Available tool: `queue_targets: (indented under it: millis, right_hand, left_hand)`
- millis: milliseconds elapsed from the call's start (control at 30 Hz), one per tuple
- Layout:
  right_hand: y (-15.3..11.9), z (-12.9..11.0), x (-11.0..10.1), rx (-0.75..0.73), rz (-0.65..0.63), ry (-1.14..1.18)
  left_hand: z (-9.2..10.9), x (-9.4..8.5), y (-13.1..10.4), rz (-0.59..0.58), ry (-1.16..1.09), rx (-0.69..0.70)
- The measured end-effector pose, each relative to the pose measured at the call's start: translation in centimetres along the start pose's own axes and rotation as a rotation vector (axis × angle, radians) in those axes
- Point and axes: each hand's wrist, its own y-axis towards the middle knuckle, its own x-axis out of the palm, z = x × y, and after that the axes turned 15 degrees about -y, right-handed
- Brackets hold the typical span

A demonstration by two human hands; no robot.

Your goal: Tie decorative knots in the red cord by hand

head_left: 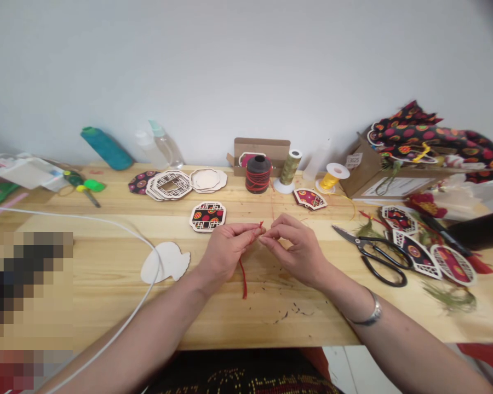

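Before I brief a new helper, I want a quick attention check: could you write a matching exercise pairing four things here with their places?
1. red cord
2. scissors
3. teal thread cone
4. white cutout

A. crossed, in this view, by the white cable
B. hanging from the left hand
C. near the wall, toward the left
D. right of the right hand

Pairs: 1-B; 2-D; 3-C; 4-A
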Motion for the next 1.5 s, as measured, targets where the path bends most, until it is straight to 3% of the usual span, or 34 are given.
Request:
queue_targets:
  millis: [667, 867, 1067, 1267, 1500]
  right_hand:
    - [0.00, 0.25, 0.60, 0.006, 0.083, 0.065]
    - [-0.05, 0.19, 0.65, 0.026, 0.058, 0.114]
    - [-0.18, 0.05, 0.56, 0.082, -0.026, 0.167]
    - [-0.09, -0.17, 0.29, 0.052, -0.050, 0.152]
    - [-0.17, -0.23, 0.19, 0.039, -0.060, 0.104]
  left_hand:
    - [-0.11, -0.04, -0.34, -0.095, 0.338, 0.223]
    - [-0.11, -0.05, -0.39, -0.096, 0.373, 0.237]
    - [0.18, 0.14, -0.56, -0.191, 0.414, 0.271]
    - [0.25, 0.26, -0.58, -0.093, 0.498, 0.315]
    - [-0.21, -0.04, -0.55, -0.118, 0.592, 0.448]
